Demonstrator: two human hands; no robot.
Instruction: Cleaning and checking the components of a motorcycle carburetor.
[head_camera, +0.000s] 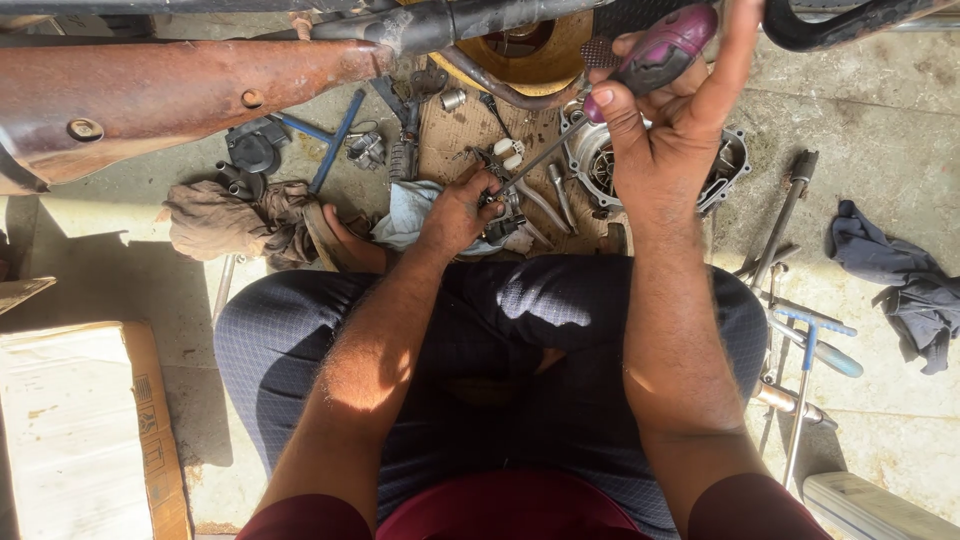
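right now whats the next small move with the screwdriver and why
Probably turn the purple-handled screwdriver while pressing down. The right hand grips its handle, the tip sits at the small metal part, and the left hand holds that part steady over the cardboard.

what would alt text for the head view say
Seen from above, a seated person's right hand drives a purple-handled screwdriver into a small metal part steadied by the left hand, with tools, rags and an engine cover scattered around.
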